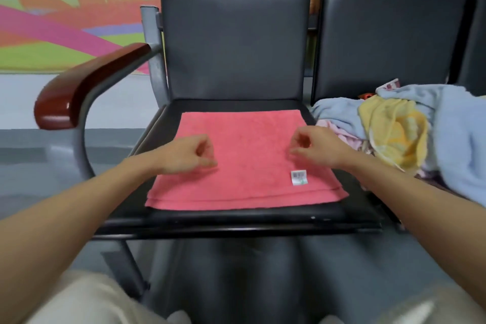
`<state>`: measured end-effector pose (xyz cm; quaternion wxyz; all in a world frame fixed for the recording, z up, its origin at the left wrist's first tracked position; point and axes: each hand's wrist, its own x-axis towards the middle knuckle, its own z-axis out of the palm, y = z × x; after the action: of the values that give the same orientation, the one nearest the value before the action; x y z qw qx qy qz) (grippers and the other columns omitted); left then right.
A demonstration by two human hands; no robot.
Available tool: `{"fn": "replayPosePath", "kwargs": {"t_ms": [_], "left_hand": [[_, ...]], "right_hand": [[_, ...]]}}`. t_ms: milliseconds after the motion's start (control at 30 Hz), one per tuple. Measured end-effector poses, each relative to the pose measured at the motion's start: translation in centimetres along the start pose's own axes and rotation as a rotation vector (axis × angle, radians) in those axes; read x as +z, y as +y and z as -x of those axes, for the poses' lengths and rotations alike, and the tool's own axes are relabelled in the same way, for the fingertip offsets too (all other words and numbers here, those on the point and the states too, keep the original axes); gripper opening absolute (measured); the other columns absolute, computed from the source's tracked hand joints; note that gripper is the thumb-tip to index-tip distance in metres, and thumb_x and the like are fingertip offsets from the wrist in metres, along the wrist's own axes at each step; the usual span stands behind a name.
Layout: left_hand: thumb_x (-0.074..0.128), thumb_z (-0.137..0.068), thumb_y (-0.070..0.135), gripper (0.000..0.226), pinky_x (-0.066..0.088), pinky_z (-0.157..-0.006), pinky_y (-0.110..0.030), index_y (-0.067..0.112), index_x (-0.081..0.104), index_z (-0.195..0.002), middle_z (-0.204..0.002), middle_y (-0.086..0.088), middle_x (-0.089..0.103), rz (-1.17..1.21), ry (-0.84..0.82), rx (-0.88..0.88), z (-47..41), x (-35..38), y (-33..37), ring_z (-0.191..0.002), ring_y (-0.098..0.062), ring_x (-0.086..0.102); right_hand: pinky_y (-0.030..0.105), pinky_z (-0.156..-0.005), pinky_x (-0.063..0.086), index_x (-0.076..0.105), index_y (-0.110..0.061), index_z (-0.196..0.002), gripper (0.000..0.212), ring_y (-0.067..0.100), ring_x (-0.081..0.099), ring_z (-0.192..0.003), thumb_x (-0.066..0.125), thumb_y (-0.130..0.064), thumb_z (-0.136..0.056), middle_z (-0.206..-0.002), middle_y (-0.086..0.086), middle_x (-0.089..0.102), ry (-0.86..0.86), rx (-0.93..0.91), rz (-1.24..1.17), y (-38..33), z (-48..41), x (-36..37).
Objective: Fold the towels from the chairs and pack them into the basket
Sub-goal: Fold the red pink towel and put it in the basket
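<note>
Pink towel (244, 160) spread flat on seat of black chair (231, 47); white label (299, 177) near front right corner. Left hand (189, 155) over towel's left part, fingers curled, clenched on nothing. Right hand (313, 147) over right part, likewise clenched. Heap of unfolded towels (410, 134) on neighbouring seat, right.

a bright mural (52, 21) covers the wall at upper left: orange towers on pale green, with pink, purple and lime bands sweeping below. grey floor (23, 166) meets its lower edge. blurred pale trousers (86, 297) show at the bottom.
</note>
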<state>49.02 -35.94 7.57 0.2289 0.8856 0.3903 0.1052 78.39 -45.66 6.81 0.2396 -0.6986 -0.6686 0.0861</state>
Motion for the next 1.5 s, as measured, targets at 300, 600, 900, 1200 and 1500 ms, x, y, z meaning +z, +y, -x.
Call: {"fn": "replayPosePath", "kwargs": {"t_ms": [300,600,900,1200,1500], "left_hand": [[0.077,-0.081,0.025,0.021,0.037,-0.058,-0.010,0.026,0.057,-0.076,-0.072,0.010,0.057,-0.169,-0.112,0.063,7.1,0.4,-1.1,-0.061,0.000,0.050],[0.068,-0.089,0.019,0.012,0.040,-0.066,-0.010,0.022,0.060,-0.080,-0.083,0.007,0.061,-0.222,-0.092,0.099,6.7,0.1,-1.3,-0.073,-0.004,0.053],[0.062,-0.091,0.007,0.023,0.042,-0.067,-0.024,0.023,0.054,-0.078,-0.073,0.004,0.058,0.008,0.141,0.168,7.0,-0.8,-0.8,-0.067,-0.009,0.049],[0.079,-0.078,0.026,0.022,0.044,-0.069,-0.024,0.027,0.057,-0.076,-0.080,0.007,0.056,-0.177,-0.212,0.113,7.5,0.4,-1.1,-0.073,-0.011,0.051],[0.075,-0.083,0.021,0.023,0.041,-0.069,-0.015,0.026,0.058,-0.097,-0.083,0.009,0.054,-0.209,-0.200,0.125,7.5,0.2,-1.7,-0.076,-0.011,0.051]], "right_hand": [[0.010,-0.066,0.040,0.062,-0.030,-0.075,0.018,0.007,0.059,-0.074,0.071,-0.015,-0.079,-0.078,-0.012,0.065,-0.255,-0.025,0.192,-0.2,7.2,-1.8],[0.028,-0.081,0.048,0.072,-0.022,-0.092,0.008,0.011,0.059,-0.083,0.065,-0.024,-0.089,-0.089,-0.008,0.069,-0.185,-0.109,0.341,0.0,6.8,-1.6],[0.017,-0.063,0.039,0.065,-0.022,-0.078,0.010,0.002,0.053,-0.066,0.066,-0.016,-0.086,-0.065,-0.014,0.058,-0.001,-0.131,0.225,-0.7,8.1,-3.9],[0.020,-0.066,0.040,0.060,-0.026,-0.081,0.026,0.003,0.054,-0.072,0.081,-0.037,-0.072,-0.078,-0.012,0.059,-0.376,-0.090,0.203,-0.8,9.3,-2.1],[0.018,-0.071,0.038,0.067,-0.021,-0.093,0.005,0.010,0.055,-0.079,0.066,-0.024,-0.089,-0.081,-0.012,0.059,-0.317,-0.122,0.334,-0.6,8.9,-2.5]]}}
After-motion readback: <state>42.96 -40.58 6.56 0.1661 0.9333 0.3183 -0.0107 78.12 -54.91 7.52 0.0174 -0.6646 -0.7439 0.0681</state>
